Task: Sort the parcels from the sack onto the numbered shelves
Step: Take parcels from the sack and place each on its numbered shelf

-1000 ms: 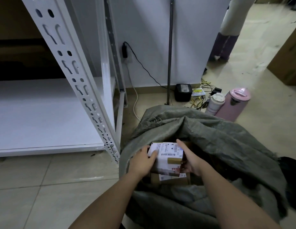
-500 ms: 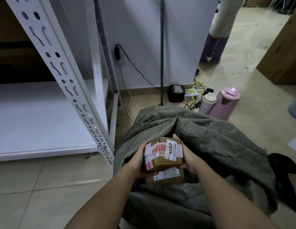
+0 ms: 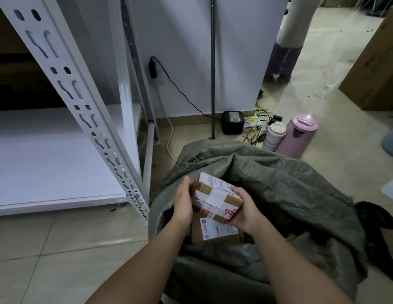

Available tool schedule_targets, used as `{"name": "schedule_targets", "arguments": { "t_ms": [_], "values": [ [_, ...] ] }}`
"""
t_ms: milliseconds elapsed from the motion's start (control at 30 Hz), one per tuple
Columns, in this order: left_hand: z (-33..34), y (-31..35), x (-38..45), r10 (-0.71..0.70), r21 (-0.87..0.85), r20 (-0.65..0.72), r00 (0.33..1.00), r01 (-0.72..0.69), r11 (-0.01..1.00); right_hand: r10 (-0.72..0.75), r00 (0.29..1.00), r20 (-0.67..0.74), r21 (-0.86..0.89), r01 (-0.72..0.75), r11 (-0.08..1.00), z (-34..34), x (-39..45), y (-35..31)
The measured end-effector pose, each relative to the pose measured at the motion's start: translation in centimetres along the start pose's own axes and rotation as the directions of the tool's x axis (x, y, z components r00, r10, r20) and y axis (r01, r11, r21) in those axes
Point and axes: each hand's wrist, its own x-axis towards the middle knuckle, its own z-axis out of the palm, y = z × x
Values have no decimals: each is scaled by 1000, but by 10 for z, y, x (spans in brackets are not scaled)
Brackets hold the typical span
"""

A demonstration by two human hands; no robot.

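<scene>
Two hands of mine are on one small cardboard parcel (image 3: 217, 197), held just above the open mouth of the grey-green sack (image 3: 290, 194) at the centre of my view. My right hand (image 3: 246, 210) grasps its 4 o'clock corner, fingers curled under and thumb on the top face. My left hand (image 3: 184, 201) lies along the parcel's 9 o'clock side with the fingers fairly straight and a little blurred, pressing rather than wrapping. The parcel is tilted, its white label and brown tape strips facing up, with red-printed tape on the side nearest me.

Directly below it, at 6 o'clock and inside the sack, a second parcel (image 3: 215, 232) lies flat with a white label on its top.

At 9 to 10 o'clock from the sack stands the white metal shelf rack (image 3: 85, 119), its slotted upright slanting across my view and its lowest white shelf board (image 3: 48, 161) just above the tiled floor (image 3: 48, 249).

At 1 o'clock, near the sack's far edge, a pink kettle (image 3: 300, 133) stands on the floor with a white lidded cup (image 3: 274, 136) touching or just beside it. At 12 o'clock against the wall sits a small black box (image 3: 232, 122) among yellow cables.
</scene>
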Motion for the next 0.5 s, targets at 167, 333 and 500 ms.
{"name": "schedule_targets", "arguments": {
  "t_ms": [167, 333, 500],
  "values": [
    [-1, 7, -5, -161, -21, 171, 972, 167, 986, -25, 999, 38, 180, 18, 983, -11, 2, 3],
    [-4, 8, -2, -234, 17, 273, 933, 238, 971, -74, 997, 4, 4, 74, 997, -17, 8, 2],
    [1, 12, 1, -137, 36, 269, 953, 132, 991, -120, 984, -132, -198, 93, 976, -20, 27, 2]
  ]
}}
